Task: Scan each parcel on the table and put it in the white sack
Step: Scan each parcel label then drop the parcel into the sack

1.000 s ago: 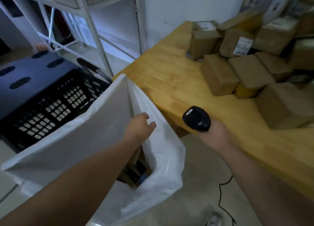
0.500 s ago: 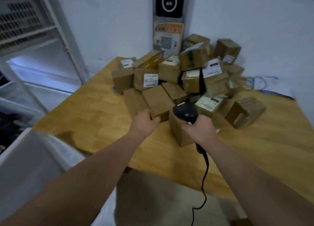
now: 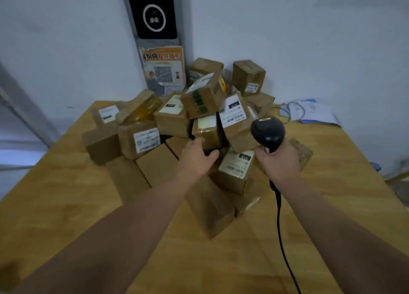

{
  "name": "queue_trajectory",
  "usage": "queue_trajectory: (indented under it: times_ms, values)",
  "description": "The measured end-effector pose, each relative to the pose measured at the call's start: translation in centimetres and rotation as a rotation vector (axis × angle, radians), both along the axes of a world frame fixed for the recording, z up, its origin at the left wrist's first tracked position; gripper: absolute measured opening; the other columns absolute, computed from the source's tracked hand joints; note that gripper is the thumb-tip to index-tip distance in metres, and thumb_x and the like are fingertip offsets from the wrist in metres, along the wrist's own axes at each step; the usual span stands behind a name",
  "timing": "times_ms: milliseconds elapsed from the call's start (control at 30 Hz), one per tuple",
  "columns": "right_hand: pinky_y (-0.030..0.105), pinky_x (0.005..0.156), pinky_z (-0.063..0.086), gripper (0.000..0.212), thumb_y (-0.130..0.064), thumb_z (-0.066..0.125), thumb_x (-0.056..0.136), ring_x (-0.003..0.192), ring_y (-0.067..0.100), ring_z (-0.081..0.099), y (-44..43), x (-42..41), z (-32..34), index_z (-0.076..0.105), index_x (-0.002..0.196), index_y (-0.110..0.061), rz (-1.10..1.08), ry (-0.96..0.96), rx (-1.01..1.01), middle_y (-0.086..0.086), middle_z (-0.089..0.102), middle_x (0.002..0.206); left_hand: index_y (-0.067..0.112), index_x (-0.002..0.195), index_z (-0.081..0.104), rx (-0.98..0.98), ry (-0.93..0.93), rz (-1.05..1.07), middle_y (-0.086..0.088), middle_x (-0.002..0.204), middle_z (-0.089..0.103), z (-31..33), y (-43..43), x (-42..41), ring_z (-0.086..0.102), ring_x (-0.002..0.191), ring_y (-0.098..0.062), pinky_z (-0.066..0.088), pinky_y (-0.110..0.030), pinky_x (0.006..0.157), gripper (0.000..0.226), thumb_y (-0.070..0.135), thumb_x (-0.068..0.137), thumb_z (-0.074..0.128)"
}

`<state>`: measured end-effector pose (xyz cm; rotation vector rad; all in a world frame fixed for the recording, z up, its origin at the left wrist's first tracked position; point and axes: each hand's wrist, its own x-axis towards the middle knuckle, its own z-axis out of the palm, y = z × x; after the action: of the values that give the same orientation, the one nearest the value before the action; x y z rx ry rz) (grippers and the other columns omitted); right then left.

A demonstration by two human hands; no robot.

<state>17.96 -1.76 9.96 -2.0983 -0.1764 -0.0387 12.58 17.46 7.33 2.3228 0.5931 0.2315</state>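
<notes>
Our right hand (image 3: 279, 161) grips the scanner (image 3: 267, 132) by the handle, fingers wrapped round it, head up over the pile. Its cable (image 3: 278, 223) runs toward the near edge of the table (image 3: 66, 194). Our left hand (image 3: 195, 158) is in the pile, fingers half-spread and thumb apart, touching the lower edge of a small taped parcel (image 3: 208, 133); no firm hold visible. Parcels (image 3: 172, 119) are heaped at the table's far corner, against the wall.

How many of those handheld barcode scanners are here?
1: the black scanner, gripped in the right hand over the parcel pile. Another could be hidden behind the parcels.
</notes>
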Motion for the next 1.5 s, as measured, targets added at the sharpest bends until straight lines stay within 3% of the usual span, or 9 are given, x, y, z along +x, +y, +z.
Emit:
queue_trajectory:
  times_ms: [167, 300, 633, 767, 900, 1133, 1300, 1433, 1500]
  values:
    - [0.025, 0.05, 0.029, 0.021, -0.023, 0.064, 0.085, 0.054, 0.01, 0.045, 3.9, 4.6, 3.1, 0.048, 0.073, -0.018, 0.026, -0.022, 0.064, -0.004, 0.046, 0.058, 0.015, 0.15, 0.017, 0.089, -0.065, 0.094, -0.014, 0.151, 0.019, 4.7, 4.1, 6.1, 0.022, 0.138, -0.037, 0.026, -0.045, 0.111, 0.092, 0.063, 0.083, 0.058]
    - [0.028, 0.057, 0.039, 0.013, -0.024, 0.065, 0.083, 0.063, 0.014, 0.054, 6.5, 7.1, 4.5, 0.06, 0.083, -0.012, -0.014, -0.006, 0.131, 0.0, 0.056, 0.066, 0.025, 0.154, 0.001, -0.088, 0.054, 0.157, -0.018, 0.159, 0.0, 7.5, 6.5, 11.5, 0.005, 0.145, -0.04, 0.02, -0.053, 0.114, 0.111, 0.078, 0.073, 0.055]
    - [0.033, 0.065, 0.043, 0.012, -0.022, 0.066, 0.083, 0.069, 0.021, 0.057, 7.1, 8.9, 4.5, 0.063, 0.081, -0.011, 0.0, 0.156, 0.189, 0.007, 0.059, 0.07, 0.033, 0.148, 0.022, -0.192, 0.158, 0.152, -0.016, 0.152, 0.025, 7.3, 8.7, 15.0, 0.026, 0.136, -0.04, 0.033, -0.055, 0.107, 0.115, 0.083, 0.051, 0.059]
    - [0.031, 0.063, 0.044, 0.016, -0.022, 0.066, 0.083, 0.07, 0.021, 0.06, 7.1, 8.5, 4.4, 0.063, 0.088, -0.007, -0.031, 0.091, 0.2, 0.009, 0.063, 0.074, 0.028, 0.15, 0.02, -0.024, -0.021, 0.091, -0.015, 0.151, 0.018, 7.4, 8.5, 12.7, 0.014, 0.14, -0.038, 0.024, -0.049, 0.111, 0.102, 0.068, 0.069, 0.067]
    - [0.016, 0.059, 0.046, 0.014, -0.02, 0.07, 0.085, 0.063, 0.0, 0.06, 6.1, 7.7, 5.7, 0.061, 0.091, -0.011, 0.003, -0.017, 0.351, -0.006, 0.062, 0.071, 0.023, 0.153, 0.006, 0.178, -0.216, -0.071, -0.007, 0.155, 0.001, 6.6, 8.6, 7.5, 0.001, 0.143, -0.03, 0.014, -0.045, 0.116, 0.116, 0.054, 0.068, 0.078]
    - [0.04, 0.084, 0.044, 0.064, -0.062, 0.084, 0.055, 0.082, 0.023, 0.058, 4.5, 7.8, 7.8, 0.06, 0.086, -0.012, 0.324, 0.194, 0.412, 0.005, 0.059, 0.075, 0.013, 0.153, -0.002, 0.487, -0.155, -0.331, -0.005, 0.156, -0.002, 5.7, 11.1, -0.3, -0.003, 0.145, -0.025, 0.011, -0.038, 0.117, 0.131, 0.058, 0.06, 0.079]
    - [0.045, 0.092, 0.052, 0.017, -0.035, 0.077, 0.073, 0.099, 0.026, 0.068, 5.1, 5.4, 6.4, 0.075, 0.086, -0.025, 0.44, 0.378, 0.52, 0.006, 0.075, 0.096, 0.013, 0.153, -0.001, 0.523, -0.18, -0.393, -0.008, 0.156, 0.001, 6.6, 10.5, -3.3, -0.001, 0.145, -0.024, 0.013, -0.035, 0.117, 0.13, 0.061, 0.059, 0.073]
    - [0.033, 0.064, 0.061, 0.017, -0.015, 0.067, 0.089, 0.078, 0.02, 0.073, 6.2, 3.4, 5.5, 0.068, 0.106, -0.013, 0.401, 0.454, 0.713, 0.005, 0.076, 0.084, 0.02, 0.153, -0.003, 0.571, -0.128, -0.394, -0.01, 0.158, -0.002, 6.6, 11.1, -4.2, 0.001, 0.146, -0.025, 0.015, -0.035, 0.117, 0.127, 0.05, 0.065, 0.083]
    - [0.035, 0.066, 0.061, 0.019, -0.017, 0.07, 0.087, 0.078, 0.019, 0.074, 7.1, 2.6, 5.1, 0.066, 0.105, -0.014, 0.273, 0.434, 0.77, 0.003, 0.077, 0.086, 0.026, 0.154, -0.001, 0.485, -0.173, -0.235, -0.007, 0.16, -0.002, 6.2, 11.0, -4.4, 0.008, 0.146, -0.025, 0.022, -0.041, 0.117, 0.116, 0.043, 0.072, 0.08]
